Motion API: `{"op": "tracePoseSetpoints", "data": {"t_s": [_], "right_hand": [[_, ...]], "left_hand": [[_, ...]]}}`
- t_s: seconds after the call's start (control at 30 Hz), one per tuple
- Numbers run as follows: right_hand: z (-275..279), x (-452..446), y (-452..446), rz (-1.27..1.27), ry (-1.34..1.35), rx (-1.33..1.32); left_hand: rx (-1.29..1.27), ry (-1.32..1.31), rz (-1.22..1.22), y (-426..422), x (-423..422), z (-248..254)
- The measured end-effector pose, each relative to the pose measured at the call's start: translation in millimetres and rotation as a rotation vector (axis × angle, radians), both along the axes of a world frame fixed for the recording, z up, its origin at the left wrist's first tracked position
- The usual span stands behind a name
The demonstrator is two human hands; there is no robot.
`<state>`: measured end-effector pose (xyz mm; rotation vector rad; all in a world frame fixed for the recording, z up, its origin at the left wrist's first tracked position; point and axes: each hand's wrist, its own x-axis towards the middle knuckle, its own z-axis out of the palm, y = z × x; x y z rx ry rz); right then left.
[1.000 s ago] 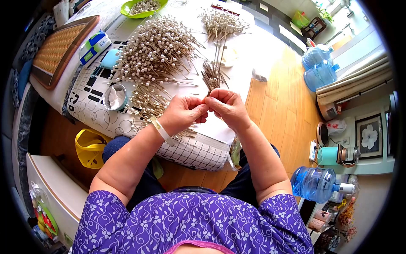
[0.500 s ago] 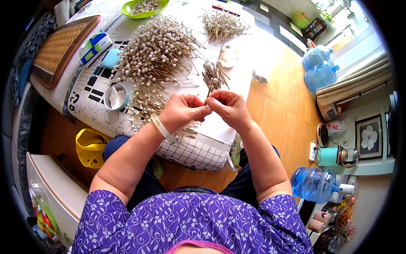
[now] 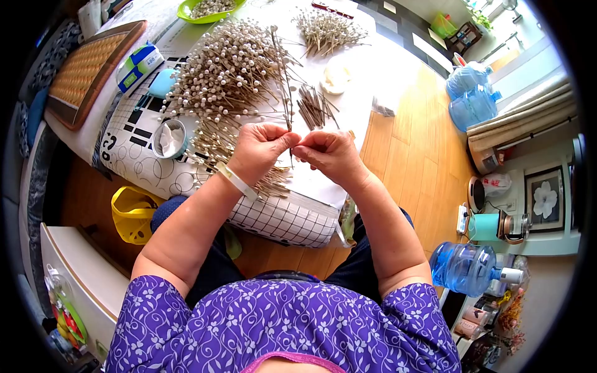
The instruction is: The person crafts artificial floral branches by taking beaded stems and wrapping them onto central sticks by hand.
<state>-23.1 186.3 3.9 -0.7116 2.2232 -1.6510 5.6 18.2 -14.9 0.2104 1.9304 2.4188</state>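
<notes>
My left hand (image 3: 262, 147) pinches a long thin brown stem (image 3: 288, 96) that stands up from the thumb and fingertip, with a short end below. Close beside it, my right hand (image 3: 328, 153) has its thumb and finger pressed together, almost meeting the left fingertips; what they hold is hidden. Beyond the hands lies a big heap of brown stems tipped with white beads (image 3: 227, 68). A looser bunch of pale-tipped stems (image 3: 214, 144) spreads beside my left wrist. Past my right hand is a small pile of bare brown sticks (image 3: 316, 107).
A second bunch of beaded stems (image 3: 328, 34) lies farther back, near a white roundish item (image 3: 336, 76). On the left are a small tin (image 3: 170, 140), a blue case (image 3: 163, 83) and a tissue pack (image 3: 139, 67). A green bowl (image 3: 208, 18) stands at the far edge.
A long brown stem now rises from my left hand, where none stood upright before. Both hands have shifted slightly left, away from in front of the bare sticks.
</notes>
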Motion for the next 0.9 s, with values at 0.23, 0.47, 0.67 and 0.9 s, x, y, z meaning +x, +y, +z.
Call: {"op": "tracePoseSetpoints", "data": {"t_s": [0.23, 0.47, 0.67, 0.9], "right_hand": [[-13.0, -0.3, -6.9, 0.025, 0.009, -0.117], [-10.5, 5.2, -11.6, -0.068, 0.035, -0.046], [-11.8, 2.1, -6.1, -0.028, -0.111, -0.085], [-4.7, 7.2, -11.1, -0.034, -0.108, -0.079]], "left_hand": [[0.087, -0.033, -0.012, -2.7, -2.5, -2.1], [0.06, -0.068, -0.06, -4.0, -5.0, -6.7], [0.063, 0.055, -0.064, 3.9, -2.0, -2.3], [-0.008, 0.04, 0.017, 0.5, -3.2, -3.9]]}}
